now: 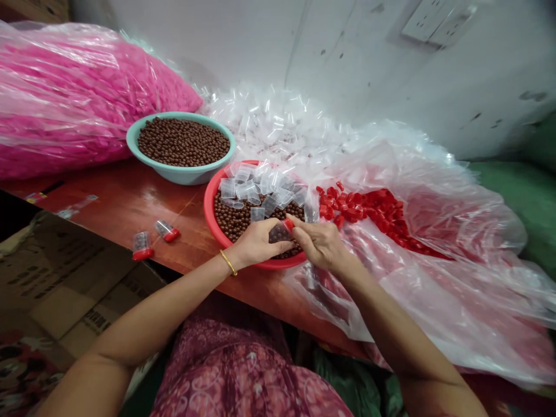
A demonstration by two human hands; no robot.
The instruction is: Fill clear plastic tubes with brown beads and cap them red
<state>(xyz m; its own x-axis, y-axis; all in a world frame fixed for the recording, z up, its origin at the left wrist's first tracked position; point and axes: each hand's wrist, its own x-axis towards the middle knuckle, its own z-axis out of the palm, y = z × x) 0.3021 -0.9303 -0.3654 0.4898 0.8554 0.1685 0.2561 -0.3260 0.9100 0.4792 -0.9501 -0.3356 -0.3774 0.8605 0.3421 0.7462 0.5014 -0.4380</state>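
Note:
My left hand [256, 242] is closed around a small clear tube [279, 233] filled with brown balls, over the near rim of a red bowl [210, 204]. My right hand [319, 243] pinches a red cap [289, 223] at the tube's end. The red bowl holds brown balls [237, 220] and several empty clear tubes [256, 188]. Just right of my hands, loose red caps [360, 205] lie on a clear plastic bag.
A teal bowl [180, 172] full of brown balls stands behind the red one. Two capped tubes [152, 237] lie on the red-brown table [130, 200] at left. A big bag of pink pieces [69, 95] is at far left, a heap of clear tubes [278, 124] against the wall, cardboard boxes [65, 278] below.

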